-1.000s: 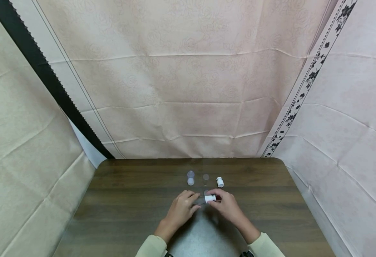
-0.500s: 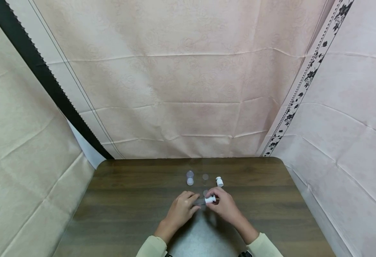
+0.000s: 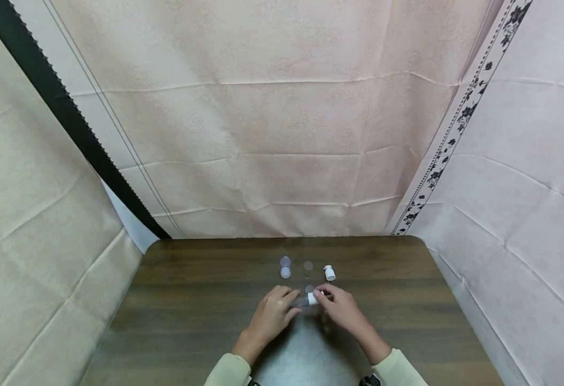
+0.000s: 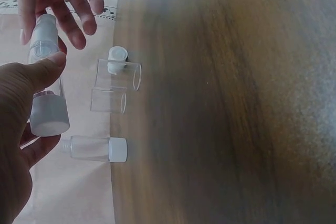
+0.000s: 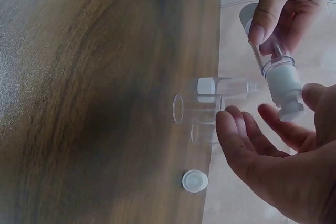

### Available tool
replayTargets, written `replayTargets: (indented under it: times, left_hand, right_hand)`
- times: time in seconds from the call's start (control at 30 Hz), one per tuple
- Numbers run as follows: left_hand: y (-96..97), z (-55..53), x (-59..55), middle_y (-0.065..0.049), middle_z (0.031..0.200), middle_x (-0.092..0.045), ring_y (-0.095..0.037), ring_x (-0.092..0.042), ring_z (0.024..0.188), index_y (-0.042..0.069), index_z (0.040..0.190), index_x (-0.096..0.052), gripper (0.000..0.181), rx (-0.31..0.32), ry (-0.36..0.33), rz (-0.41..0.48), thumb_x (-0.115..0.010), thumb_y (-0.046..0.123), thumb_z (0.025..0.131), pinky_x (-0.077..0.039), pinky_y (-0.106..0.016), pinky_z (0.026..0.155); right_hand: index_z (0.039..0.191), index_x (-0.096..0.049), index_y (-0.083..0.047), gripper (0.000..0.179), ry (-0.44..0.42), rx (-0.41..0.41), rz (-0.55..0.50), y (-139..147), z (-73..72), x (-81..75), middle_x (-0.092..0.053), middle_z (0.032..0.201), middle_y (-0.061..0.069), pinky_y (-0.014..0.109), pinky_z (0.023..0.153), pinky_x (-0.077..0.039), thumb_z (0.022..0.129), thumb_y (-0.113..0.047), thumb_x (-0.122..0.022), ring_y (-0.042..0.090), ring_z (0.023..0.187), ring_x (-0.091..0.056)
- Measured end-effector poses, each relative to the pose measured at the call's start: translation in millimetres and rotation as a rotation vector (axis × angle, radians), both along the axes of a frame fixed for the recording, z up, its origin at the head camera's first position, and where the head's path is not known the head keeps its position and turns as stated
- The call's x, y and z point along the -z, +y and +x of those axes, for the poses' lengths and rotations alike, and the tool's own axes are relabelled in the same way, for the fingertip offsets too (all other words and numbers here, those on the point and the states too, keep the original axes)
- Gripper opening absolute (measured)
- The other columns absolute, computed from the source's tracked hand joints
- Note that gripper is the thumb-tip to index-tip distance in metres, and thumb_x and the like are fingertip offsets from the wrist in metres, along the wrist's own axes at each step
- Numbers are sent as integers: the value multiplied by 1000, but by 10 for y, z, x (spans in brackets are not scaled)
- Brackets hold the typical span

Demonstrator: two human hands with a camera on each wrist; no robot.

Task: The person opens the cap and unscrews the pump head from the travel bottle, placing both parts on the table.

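My left hand (image 3: 273,313) grips a clear cylindrical bottle (image 3: 302,302) with a white base (image 4: 50,115), thumb and fingers around its side. A white pump top (image 5: 283,85) sits at the bottle's other end, its collar against the clear rim. At that pump top is my right hand (image 3: 342,310), with thumb and index finger on either side of it in the left wrist view. The other fingers of this hand are spread away from the bottle. Whether the pump top is fully seated, I cannot tell.
On the wooden table (image 3: 190,311), beyond the hands, lie a second clear bottle (image 4: 89,148) with a white base, two clear cylindrical covers (image 5: 197,109), and another white pump top (image 3: 329,273). Patterned cloth (image 3: 282,161) hangs behind the table and at both sides.
My right thumb has swung from below the white pump top up across it, while the index finger has shifted slightly. The left hand keeps its hold on the bottle.
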State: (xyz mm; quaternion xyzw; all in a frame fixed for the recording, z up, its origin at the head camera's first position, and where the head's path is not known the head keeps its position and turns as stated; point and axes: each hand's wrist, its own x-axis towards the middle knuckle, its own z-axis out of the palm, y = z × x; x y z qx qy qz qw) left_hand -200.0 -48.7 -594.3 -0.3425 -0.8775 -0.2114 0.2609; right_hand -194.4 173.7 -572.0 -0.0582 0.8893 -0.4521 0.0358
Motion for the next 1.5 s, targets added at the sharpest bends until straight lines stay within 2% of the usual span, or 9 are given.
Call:
replayTargets:
  times: [0.13, 0.27, 0.4, 0.67, 0.83, 1.03, 1.27, 1.43, 1.5]
  left_hand:
    - [2, -2, 0, 1, 101, -73, -13, -66, 92, 8, 115, -77, 45, -4, -18, 2, -93, 25, 76, -58, -28, 78]
    - [2, 7, 2, 1, 102, -73, -13, -66, 93, 9, 116, -77, 45, -7, -37, -6, -93, 25, 77, -58, -29, 79]
    - [-2, 17, 1, 1, 102, -73, -13, -66, 93, 9, 116, -77, 45, -7, -32, -11, -93, 26, 77, -58, -29, 79]
    - [-11, 17, 14, 0, 100, -72, -14, -66, 91, 8, 114, -77, 44, 2, -27, 7, -93, 26, 76, -58, -30, 78]
    - [-7, 15, 15, 1, 100, -72, -14, -66, 92, 9, 113, -77, 45, -6, -25, 14, -93, 27, 76, -58, -30, 79]
    - [3, 31, 5, 1, 100, -72, -14, -65, 91, 8, 114, -77, 44, -7, -56, 22, -93, 25, 77, -58, -30, 78]
    - [4, 34, 0, 2, 99, -72, -14, -65, 91, 10, 113, -77, 43, -11, -57, 22, -93, 26, 77, -58, -30, 78]
    - [2, 30, -11, 2, 100, -72, -13, -65, 92, 11, 114, -77, 43, -20, -52, 23, -93, 26, 77, -58, -29, 77]
    - [2, 28, -14, 2, 100, -72, -13, -65, 92, 11, 114, -77, 43, -25, -45, 21, -93, 26, 77, -58, -29, 77]
  right_hand:
    - [106, -73, -16, 26, -22, -34, -14, 20, -6, -6, -69, 84, 7, 27, 59, -49, 104, -38, -61, 14, 67, -64]
    - [102, -74, -17, 19, -22, -52, -22, 33, -13, -32, -68, 76, 1, 26, 57, -49, 103, -34, -65, 10, 65, -62]
    - [102, -74, -19, 9, 7, -58, -22, 34, -19, -55, -69, 84, -3, 24, 61, -49, 97, -27, -73, 9, 72, -62]
    - [103, -73, -17, 19, 74, -73, -71, 18, -10, -41, -74, 108, 5, 25, 79, -58, 88, -10, -82, 19, 97, -71]
    - [101, -72, -17, 23, 112, -68, -77, -4, 4, -27, -73, 107, 5, 24, 80, -59, 86, -2, -82, 19, 98, -71]
    - [98, -70, -17, 27, 138, -61, -63, -30, 29, -37, -70, 105, 1, 26, 81, -59, 84, 3, -81, 17, 97, -68]
    - [100, -69, -13, 24, 126, -46, -135, -46, 47, -52, -69, 107, 3, 25, 84, -58, 84, -1, -83, 17, 100, -67]
    - [114, -67, -9, 34, 98, 18, -253, -45, 53, -64, -70, 117, 12, 36, 92, -60, 85, -6, -84, 31, 113, -68]
    - [118, -65, -10, 38, 81, 55, -255, -40, 55, -63, -70, 120, 14, 40, 91, -60, 85, -10, -85, 33, 115, -68]
